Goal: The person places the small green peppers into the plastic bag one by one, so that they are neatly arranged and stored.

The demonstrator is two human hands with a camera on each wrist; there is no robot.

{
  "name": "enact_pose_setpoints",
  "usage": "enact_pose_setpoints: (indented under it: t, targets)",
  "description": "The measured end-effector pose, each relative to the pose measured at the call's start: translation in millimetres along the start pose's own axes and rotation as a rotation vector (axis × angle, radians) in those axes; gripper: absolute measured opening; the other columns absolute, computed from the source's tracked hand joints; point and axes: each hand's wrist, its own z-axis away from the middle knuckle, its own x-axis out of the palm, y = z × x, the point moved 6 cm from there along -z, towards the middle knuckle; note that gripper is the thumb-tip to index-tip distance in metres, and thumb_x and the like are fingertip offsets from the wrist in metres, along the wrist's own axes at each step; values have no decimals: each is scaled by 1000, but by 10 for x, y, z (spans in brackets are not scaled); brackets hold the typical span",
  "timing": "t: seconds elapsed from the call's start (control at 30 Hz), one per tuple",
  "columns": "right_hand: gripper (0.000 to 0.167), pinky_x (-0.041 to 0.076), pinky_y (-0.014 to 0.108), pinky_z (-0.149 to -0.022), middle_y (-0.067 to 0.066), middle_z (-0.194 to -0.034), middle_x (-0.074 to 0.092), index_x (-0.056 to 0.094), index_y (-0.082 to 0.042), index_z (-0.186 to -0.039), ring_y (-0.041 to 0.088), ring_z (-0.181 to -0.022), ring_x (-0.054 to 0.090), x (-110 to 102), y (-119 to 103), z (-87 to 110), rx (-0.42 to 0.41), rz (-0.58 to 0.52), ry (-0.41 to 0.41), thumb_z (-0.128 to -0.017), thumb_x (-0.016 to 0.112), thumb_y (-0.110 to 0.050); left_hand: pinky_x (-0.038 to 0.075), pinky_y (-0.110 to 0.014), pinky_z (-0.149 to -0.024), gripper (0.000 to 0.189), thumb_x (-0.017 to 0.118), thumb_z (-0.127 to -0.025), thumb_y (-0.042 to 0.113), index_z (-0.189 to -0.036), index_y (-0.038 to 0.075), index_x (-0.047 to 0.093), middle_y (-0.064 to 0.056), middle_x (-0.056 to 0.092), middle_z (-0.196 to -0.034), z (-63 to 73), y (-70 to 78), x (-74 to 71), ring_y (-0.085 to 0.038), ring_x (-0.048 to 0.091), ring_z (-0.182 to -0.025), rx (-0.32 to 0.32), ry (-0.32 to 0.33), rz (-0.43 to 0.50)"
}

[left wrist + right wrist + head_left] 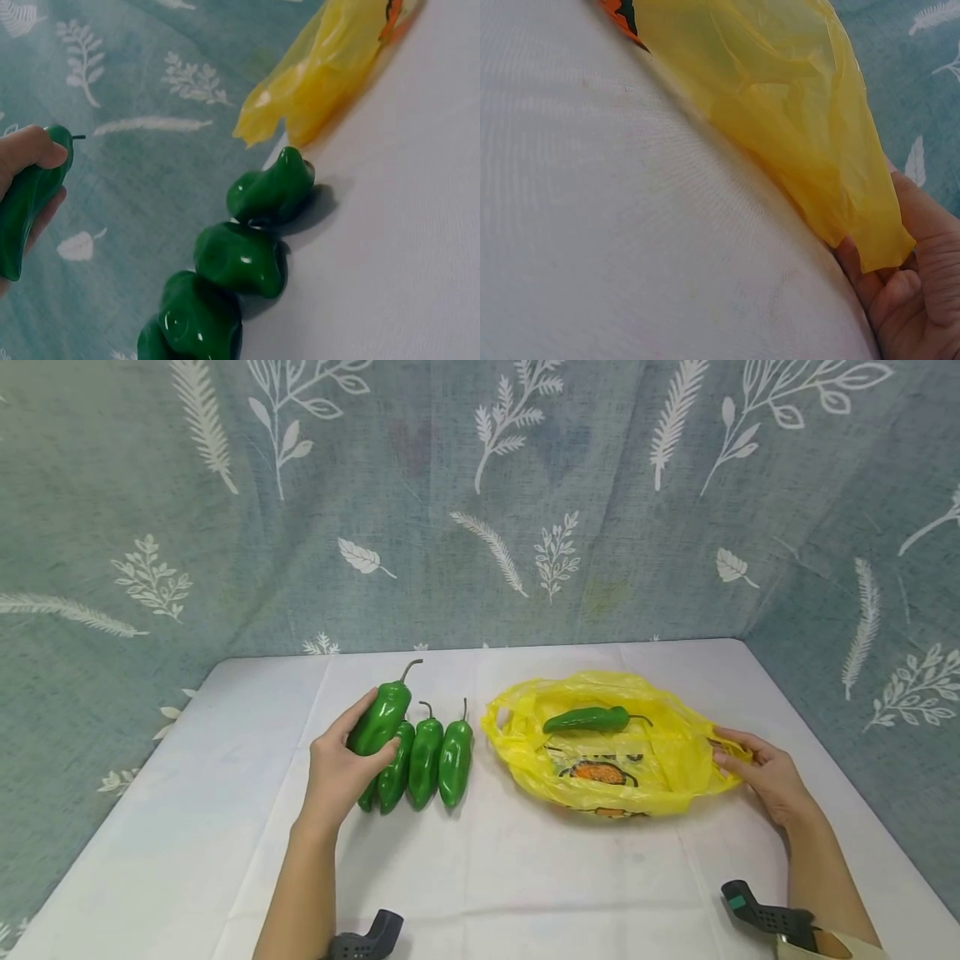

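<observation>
Head: my left hand (339, 770) grips a held pepper (381, 717); yellow bag (551, 785) at its 3 o'clock, bagged pepper (588, 719) inside, loose peppers (425, 762) in between. Patterned cloth (420, 552) at 12.
Left wrist: held pepper at 9, bag at 1.
Right wrist: my right hand (926, 281) at 4, pinching bag edge.

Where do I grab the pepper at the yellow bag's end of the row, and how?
Probably round the fat middle of the rightmost green pepper, from above and its right: that side is open, while the next pepper sits close on its left. It tapers toward you, and its stem looks thin.
</observation>
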Motion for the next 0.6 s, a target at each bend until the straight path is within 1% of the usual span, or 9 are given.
enact_pose_setpoints:
  t: [0.07,0.13,0.2,0.27,0.37,0.47,0.5,0.57,0.6]
  targets:
    - [57,33,1,-93,-22,-127,43,47,-10,-139,7,-127,32,-5,5,-4,4,10,0,-90,63,-34,54,-41,-81,66,72,-79,4,-140,17,48,-13,54,-135,13,45,29,-27,59,-105,17,-15,6]
    - [59,32,1,-93,-16,-133,43,46,-11,-140,15,-131,30,-14,5,-10,15,33,3,-90,63,-36,54,-41,-81,66,71,-79,3,-140,16,48,-14,54,-134,20,89,74,-28,59,-104,38,-29,9]
    - [60,31,1,-94,-8,-139,41,45,-12,-141,22,-134,27,-23,1,-18,27,48,5,-90,62,-39,54,-43,-82,67,71,-79,2,-140,16,48,-14,54,-134,15,124,145,-28,59,-106,58,-54,22]
    - [61,32,2,-94,-4,-143,39,44,-12,-141,24,-134,26,-28,-6,-22,34,53,8,-90,62,-40,54,-43,-81,67,72,-78,2,-140,15,48,-14,55,-133,8,154,236,-29,59,-105,73,-84,29]
    - [61,34,2,-93,-10,-138,42,45,-11,-141,15,-130,31,-30,-8,-23,30,32,10,-89,63,-38,54,-44,-81,69,73,-77,2,-139,15,48,-13,54,-133,-8,192,377,-29,59,-106,91,-130,37]
    - [58,35,1,-89,-20,-129,43,46,-10,-140,2,-121,34,-29,-2,-24,9,14,10,-90,63,-35,54,-43,-80,69,75,-75,3,-138,14,49,-12,56,-133,-24,233,479,-28,60,-105,110,-143,27]
    - [58,35,1,-89,-21,-128,43,47,-9,-139,-1,-119,34,-27,2,-25,3,7,9,-90,64,-34,54,-43,-80,70,75,-74,3,-138,14,50,-12,56,-133,-30,247,504,-28,60,-106,116,-143,30]
    - [57,35,1,-88,-22,-127,43,47,-9,-139,-2,-117,34,-20,15,-28,1,1,7,-90,64,-34,55,-43,-80,70,76,-74,3,-137,14,50,-11,57,-132,-40,277,547,-27,60,-105,130,-142,32]
    - [57,35,1,-89,-20,-128,43,47,-9,-139,-1,-119,34,-18,23,-30,3,2,6,-90,64,-34,55,-43,-79,70,76,-73,4,-137,14,50,-11,57,-132,-45,290,571,-27,60,-104,138,-143,29]
